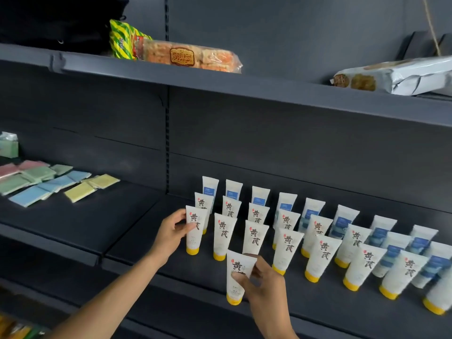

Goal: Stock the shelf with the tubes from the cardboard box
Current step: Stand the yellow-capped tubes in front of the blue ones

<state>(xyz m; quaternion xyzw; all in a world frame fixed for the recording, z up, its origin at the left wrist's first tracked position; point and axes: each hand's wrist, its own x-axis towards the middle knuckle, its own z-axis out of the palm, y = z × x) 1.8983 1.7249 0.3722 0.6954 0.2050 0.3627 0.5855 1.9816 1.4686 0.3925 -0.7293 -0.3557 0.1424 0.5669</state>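
Tube (238, 277) stands pinched in right fingers (241, 281); left fingers (182, 227) grip another tube (194, 231) on shelf (171, 272)

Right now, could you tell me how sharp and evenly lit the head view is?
Head view: wide-angle bend curves the upper shelf edge; light is soft and dim, without glare; the yellow-capped tube in the right hand reads clearly; snack packs look slightly soft.

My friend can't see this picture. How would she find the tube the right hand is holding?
Look at the dark lower shelf where white tubes with yellow caps stand in rows. The one she wants, the front tube, is held by the right hand. It stands alone, nearer the shelf's front edge than any row, while the left hand holds the leftmost tube farther back.
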